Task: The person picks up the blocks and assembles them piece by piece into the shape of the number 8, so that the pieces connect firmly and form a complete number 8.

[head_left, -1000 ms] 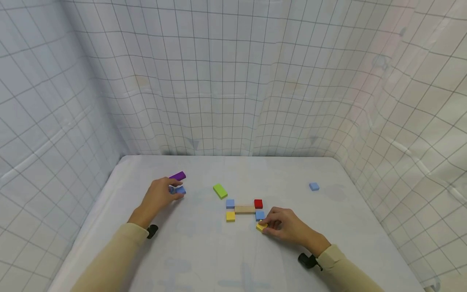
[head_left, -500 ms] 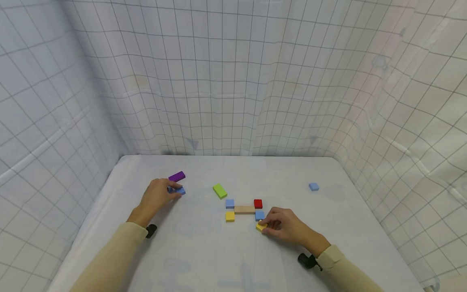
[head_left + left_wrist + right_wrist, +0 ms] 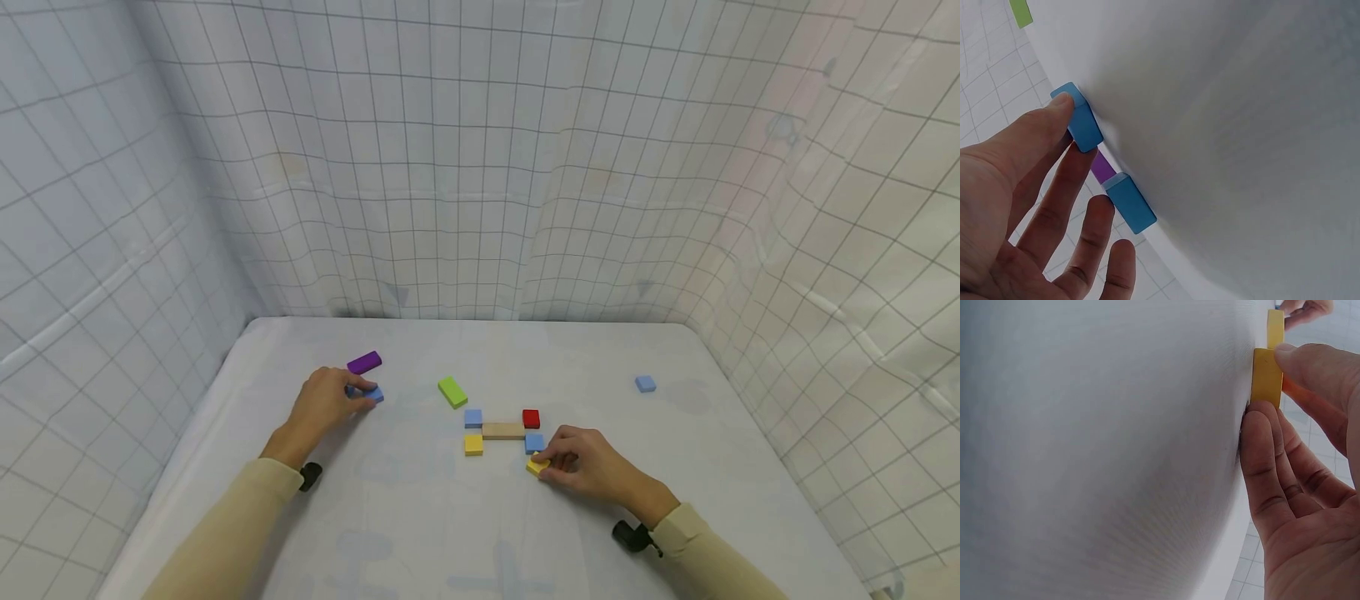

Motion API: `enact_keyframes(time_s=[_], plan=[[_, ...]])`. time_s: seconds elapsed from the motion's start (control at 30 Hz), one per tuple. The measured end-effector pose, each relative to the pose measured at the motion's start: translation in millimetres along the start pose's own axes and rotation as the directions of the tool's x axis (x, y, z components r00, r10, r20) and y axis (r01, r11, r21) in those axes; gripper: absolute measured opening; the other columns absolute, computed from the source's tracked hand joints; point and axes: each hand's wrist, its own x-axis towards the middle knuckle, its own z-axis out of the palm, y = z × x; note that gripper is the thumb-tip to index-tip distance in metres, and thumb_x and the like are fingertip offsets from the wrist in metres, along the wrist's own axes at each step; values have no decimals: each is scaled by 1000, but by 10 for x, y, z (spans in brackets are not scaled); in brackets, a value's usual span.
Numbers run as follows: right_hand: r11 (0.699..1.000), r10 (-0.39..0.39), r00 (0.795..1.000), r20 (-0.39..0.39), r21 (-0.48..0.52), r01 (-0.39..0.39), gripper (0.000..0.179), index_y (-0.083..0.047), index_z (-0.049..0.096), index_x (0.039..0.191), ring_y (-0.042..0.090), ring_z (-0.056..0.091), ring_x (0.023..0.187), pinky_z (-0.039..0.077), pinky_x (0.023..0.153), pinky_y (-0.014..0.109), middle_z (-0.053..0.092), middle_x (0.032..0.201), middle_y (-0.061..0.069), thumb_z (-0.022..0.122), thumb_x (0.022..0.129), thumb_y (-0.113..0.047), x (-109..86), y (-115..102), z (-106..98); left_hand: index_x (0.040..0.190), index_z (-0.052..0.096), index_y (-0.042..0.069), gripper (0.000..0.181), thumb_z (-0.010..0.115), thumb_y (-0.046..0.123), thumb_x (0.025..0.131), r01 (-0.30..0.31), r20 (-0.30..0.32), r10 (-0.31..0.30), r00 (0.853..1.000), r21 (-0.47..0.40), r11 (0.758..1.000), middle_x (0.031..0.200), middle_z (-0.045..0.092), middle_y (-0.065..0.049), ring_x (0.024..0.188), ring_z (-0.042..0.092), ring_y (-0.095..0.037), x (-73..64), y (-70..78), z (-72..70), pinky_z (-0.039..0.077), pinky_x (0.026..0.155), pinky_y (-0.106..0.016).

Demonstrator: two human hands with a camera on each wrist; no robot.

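Observation:
At the left of the table, my left hand [image 3: 322, 408] pinches a blue block [image 3: 1087, 128] between thumb and fingers. A second blue block [image 3: 1130, 203] lies beside it, near the ring fingertip in the left wrist view. Just behind is a purple block [image 3: 364, 362]. My right hand [image 3: 592, 467] pinches a yellow block [image 3: 1266, 378] on the table, close in front of a blue block [image 3: 534, 443]. That blue block and a red block [image 3: 531, 418] stand at the right end of a wooden block [image 3: 503, 431]. At its left end are another blue block [image 3: 473, 418] and another yellow block [image 3: 473, 445].
A green block [image 3: 453, 392] lies behind and left of the arranged blocks. Far to the right is a lone light-blue block [image 3: 645, 383]. Gridded white curtains [image 3: 480, 167] surround the white table [image 3: 450, 533] at the back and sides.
My left thumb and fingers have drawn closer together on the blue block, which has shifted slightly to the right. My right hand and the arranged blocks keep their places.

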Motion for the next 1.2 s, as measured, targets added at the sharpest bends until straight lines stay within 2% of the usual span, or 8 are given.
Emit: enact_keyframes(time_s=[0.37,0.5,0.7,0.93,1.2], plan=[[1000,6,1000,-3,-6,-6,24,-18,91,122,-3,68,91,66,80,23,80,109,-5,95,100,-12,-2,-6,-2,121,93,14,28,98,24,95,-2,13,1,1000,16,1000,131,83,-25,129,69,-51,-25,52,13,53,114,-70],[1000,23,1000,1,-7,-23,23,-19,91,122,-2,68,92,65,81,22,80,110,-6,94,100,-13,-2,-7,-2,121,93,14,29,100,24,94,7,28,-8,1000,13,1000,132,84,-24,135,68,-53,-33,76,17,51,119,-72],[1000,9,1000,-2,-6,-9,23,-18,91,122,-2,68,91,66,81,23,80,109,-4,95,100,-12,-5,-10,-4,121,93,16,29,100,24,93,20,51,-20,999,-1,1000,134,85,-21,143,66,-55,-40,100,59,48,124,-74],[1000,-8,1000,-1,-1,8,24,-16,91,122,-4,68,90,67,81,23,79,108,-3,95,99,-11,0,4,1,120,94,15,29,100,25,93,-15,56,15,998,-7,1000,127,87,-16,132,68,-49,-61,150,108,53,117,-70],[1000,-10,1000,5,-2,10,24,-15,91,122,-5,68,89,67,81,23,80,109,-1,95,99,-10,0,-8,-6,120,94,15,29,100,25,93,-6,81,8,997,-20,1000,123,86,-13,121,68,-40,-112,260,130,56,108,-62]])
